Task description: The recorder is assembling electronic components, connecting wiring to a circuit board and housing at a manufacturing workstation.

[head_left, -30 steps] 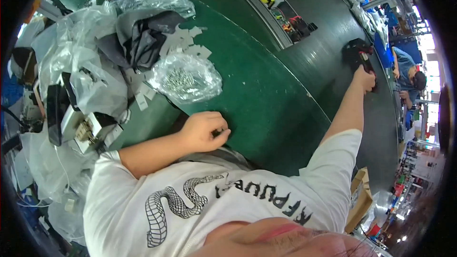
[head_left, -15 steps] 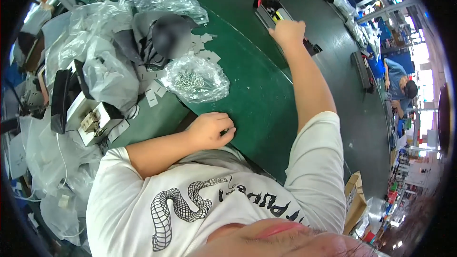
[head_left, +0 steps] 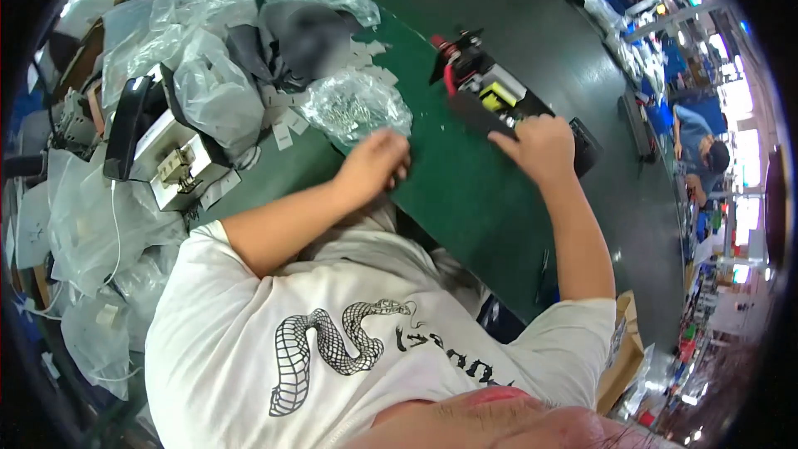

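My right hand (head_left: 544,150) grips the near edge of a long, black, open-topped device housing (head_left: 532,104), its thumb stretched along the side. Inside the housing sit a silver block, a yellow-labelled part and red wires; motion blurs part of it. My left hand (head_left: 376,168) is curled closed beside a clear plastic bag of small metal screws (head_left: 353,108) and overlaps its lower edge. Whatever its fingers hold, if anything, is hidden.
Crumpled clear bags (head_left: 220,91), grey cloth-like items and small pale cards (head_left: 287,125) crowd the left. A metal box with a black cover (head_left: 179,166) stands nearby. Another black housing (head_left: 636,129) lies at the far right edge, near a co-worker (head_left: 702,145). A cardboard box (head_left: 628,349) is lower right.
My right hand has drawn the housing from the dark belt-like surface nearer to me and turned it somewhat. My left hand has risen toward the bag of screws.
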The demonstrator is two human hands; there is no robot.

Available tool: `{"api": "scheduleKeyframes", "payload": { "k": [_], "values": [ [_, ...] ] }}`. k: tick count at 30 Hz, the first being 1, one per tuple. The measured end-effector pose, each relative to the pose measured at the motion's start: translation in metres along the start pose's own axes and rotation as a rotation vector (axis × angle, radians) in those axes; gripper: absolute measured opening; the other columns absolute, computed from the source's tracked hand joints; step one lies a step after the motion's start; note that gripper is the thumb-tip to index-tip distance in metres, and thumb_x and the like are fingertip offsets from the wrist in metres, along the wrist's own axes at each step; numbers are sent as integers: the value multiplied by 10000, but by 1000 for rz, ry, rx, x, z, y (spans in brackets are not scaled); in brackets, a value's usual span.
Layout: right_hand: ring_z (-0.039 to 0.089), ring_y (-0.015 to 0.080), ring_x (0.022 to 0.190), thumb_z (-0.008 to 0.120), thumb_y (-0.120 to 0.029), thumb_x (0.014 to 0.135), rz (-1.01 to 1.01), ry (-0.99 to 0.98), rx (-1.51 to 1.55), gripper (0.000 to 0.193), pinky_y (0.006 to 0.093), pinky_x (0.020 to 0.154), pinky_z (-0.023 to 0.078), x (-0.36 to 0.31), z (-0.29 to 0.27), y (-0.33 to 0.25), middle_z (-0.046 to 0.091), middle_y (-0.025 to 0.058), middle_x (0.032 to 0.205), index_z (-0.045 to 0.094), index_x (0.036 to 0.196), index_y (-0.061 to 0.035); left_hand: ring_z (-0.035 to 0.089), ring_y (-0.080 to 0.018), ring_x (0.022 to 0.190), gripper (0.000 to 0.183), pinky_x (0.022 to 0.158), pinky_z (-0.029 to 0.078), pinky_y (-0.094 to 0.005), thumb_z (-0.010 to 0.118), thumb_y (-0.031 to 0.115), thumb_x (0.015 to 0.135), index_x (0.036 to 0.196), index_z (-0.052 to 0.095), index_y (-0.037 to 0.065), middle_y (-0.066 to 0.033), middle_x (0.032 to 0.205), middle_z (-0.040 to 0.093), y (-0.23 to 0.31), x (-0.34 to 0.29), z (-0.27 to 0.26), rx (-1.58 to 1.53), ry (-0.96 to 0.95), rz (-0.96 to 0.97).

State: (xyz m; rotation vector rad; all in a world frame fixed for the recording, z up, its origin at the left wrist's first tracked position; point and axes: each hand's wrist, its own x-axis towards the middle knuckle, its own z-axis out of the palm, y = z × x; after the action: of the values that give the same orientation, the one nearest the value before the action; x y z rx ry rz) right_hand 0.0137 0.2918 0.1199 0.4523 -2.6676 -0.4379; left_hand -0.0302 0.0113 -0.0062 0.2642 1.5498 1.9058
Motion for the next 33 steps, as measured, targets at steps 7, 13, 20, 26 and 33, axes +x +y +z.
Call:
{"api": "scheduleKeyframes", "payload": {
  "k": [7,13,20,26,33],
  "values": [
    [463,197,585,814,-393,611,-28,-29,251,443,346,591,377,-111,-41,-107,406,-5,576,449,521,-159,592,-189,1033,514,927,454,-335,465,482,1009,1298,526,62,-67,1169,631,26,-17,1,-352,-295,-425],
    [466,190,634,777,-359,624,81,-67,248,380,347,593,374,-132,-33,-129,398,-9,612,459,536,-170,554,-168,1047,668,937,443,-318,548,358,973,1494,305,16,-113,1238,555,29,-44,26,456,-271,-21],
    [487,204,632,752,-415,615,259,12,307,394,345,570,368,-143,-28,-144,409,6,618,455,554,-164,602,-208,1014,591,923,478,-351,570,258,936,1421,377,-20,-139,1218,575,30,-49,37,-260,-104,-385],
    [475,217,593,753,-518,621,393,-3,283,488,363,566,374,-147,-24,-150,420,17,616,450,578,-137,646,-182,950,465,872,518,-320,695,175,882,1235,496,-53,-93,1054,641,36,-39,25,-165,-245,-510],
    [451,234,536,723,-612,692,398,77,325,577,348,505,365,-152,-22,-147,432,36,614,472,637,-94,601,-127,940,541,841,498,-278,825,204,796,1135,495,-59,-94,1014,635,31,-41,36,253,-151,-272]
  ]
}}
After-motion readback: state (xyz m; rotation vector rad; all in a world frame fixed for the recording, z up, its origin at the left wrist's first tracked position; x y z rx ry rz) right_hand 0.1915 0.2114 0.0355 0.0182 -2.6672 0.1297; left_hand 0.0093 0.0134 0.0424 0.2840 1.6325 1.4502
